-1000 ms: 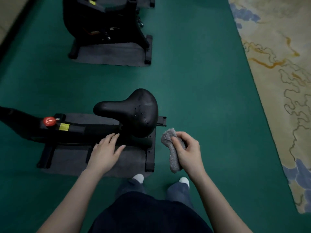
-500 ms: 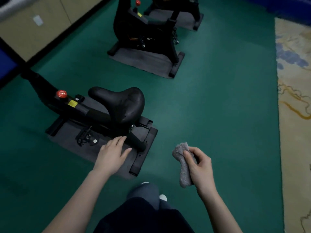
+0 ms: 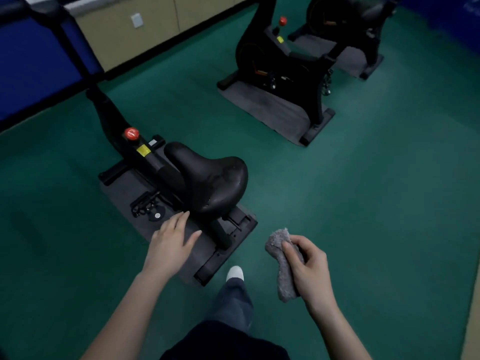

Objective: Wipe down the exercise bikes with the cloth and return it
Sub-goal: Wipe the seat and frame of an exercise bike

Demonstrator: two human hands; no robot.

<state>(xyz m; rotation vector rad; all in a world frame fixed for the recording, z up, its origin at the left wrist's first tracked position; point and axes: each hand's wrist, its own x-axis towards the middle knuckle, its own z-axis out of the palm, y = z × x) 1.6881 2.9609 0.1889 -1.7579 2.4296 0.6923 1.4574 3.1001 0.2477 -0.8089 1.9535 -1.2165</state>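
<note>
A black exercise bike (image 3: 145,154) stands on a grey mat at centre left, its wide black saddle (image 3: 215,178) nearest me. My right hand (image 3: 309,266) grips a bunched grey cloth (image 3: 283,266) in the air, to the right of the bike's rear base and apart from it. My left hand (image 3: 172,242) hovers with straight fingers below the saddle, over the mat; I cannot tell whether it touches anything. A second bike (image 3: 280,66) stands further back, and a third bike (image 3: 350,24) is behind that one.
Green floor (image 3: 363,203) spreads to the right between the bikes. A beige wall with a black skirting (image 3: 145,24) runs along the upper left, beside a blue panel (image 3: 28,66). My foot (image 3: 235,274) in a white sock stands by the near bike's rear foot.
The view has swung up and to the right, bringing the second and third bikes into sight. The near bike has shifted left in the frame. Both hands keep their pose, the cloth still held.
</note>
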